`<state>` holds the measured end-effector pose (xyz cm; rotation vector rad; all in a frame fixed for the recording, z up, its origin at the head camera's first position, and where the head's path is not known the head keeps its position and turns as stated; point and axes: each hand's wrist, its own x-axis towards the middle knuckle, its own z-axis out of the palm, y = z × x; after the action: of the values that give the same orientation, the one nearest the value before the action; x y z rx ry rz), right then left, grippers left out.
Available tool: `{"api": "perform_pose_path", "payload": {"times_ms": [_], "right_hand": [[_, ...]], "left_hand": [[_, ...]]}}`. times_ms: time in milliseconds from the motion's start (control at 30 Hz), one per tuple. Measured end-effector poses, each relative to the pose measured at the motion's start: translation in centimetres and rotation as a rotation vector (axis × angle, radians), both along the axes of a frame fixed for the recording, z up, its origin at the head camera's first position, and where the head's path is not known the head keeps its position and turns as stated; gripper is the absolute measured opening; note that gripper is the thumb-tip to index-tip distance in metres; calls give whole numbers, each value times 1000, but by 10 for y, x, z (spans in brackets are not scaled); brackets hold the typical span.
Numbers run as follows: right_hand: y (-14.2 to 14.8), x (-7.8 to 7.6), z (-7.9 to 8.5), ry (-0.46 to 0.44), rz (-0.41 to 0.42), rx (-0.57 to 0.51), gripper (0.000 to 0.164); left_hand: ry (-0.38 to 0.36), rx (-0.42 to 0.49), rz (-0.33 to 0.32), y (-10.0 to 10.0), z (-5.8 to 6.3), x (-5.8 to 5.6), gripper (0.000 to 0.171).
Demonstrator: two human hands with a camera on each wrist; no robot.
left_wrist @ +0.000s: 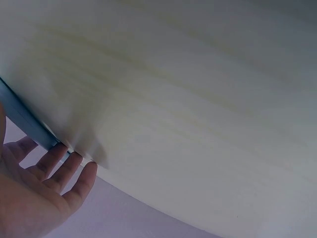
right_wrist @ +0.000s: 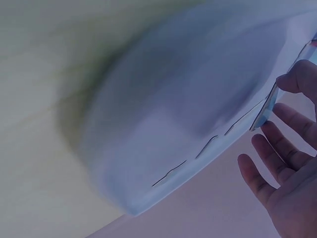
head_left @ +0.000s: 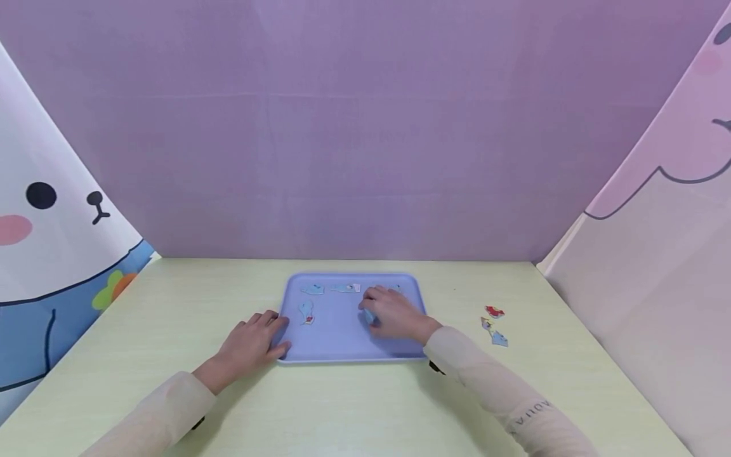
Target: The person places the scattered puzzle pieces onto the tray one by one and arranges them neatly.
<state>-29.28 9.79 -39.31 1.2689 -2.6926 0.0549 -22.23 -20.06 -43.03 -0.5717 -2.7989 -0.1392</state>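
Note:
My right hand (head_left: 394,314) is over the right half of a lavender tray (head_left: 337,339). It pinches a light blue puzzle piece (head_left: 369,315) between thumb and fingers; in the right wrist view the same piece (right_wrist: 265,110) appears tilted on edge. At the tray's left edge rests my left hand (head_left: 248,346), its fingers spread and touching the rim. Inside the tray, a blue piece (head_left: 313,290) and a longer one (head_left: 346,288) lie along the far side, with another piece (head_left: 306,311) below them. A further piece behind my right hand is partly hidden.
To the right of the tray, a red piece (head_left: 494,311) and some yellow and blue pieces (head_left: 499,339) lie on the pale table (head_left: 354,406). A purple backdrop (head_left: 365,190) stands behind the table, with patterned curtains at both sides.

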Motion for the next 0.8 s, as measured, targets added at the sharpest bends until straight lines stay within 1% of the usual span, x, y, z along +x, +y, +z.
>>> {"api": "perform_pose_path", "payload": {"times_ms": [233, 467, 800], "right_hand": [[-18, -6, 0, -34, -21, 53, 39], [-35, -11, -1, -22, -16, 88, 38], [-49, -17, -2, -55, -21, 118, 37]], "left_hand": [[-7, -1, 4, 1, 3, 0, 48], [-11, -6, 7, 1, 4, 1, 49], [-2, -10, 4, 0, 0, 0, 49]]}}
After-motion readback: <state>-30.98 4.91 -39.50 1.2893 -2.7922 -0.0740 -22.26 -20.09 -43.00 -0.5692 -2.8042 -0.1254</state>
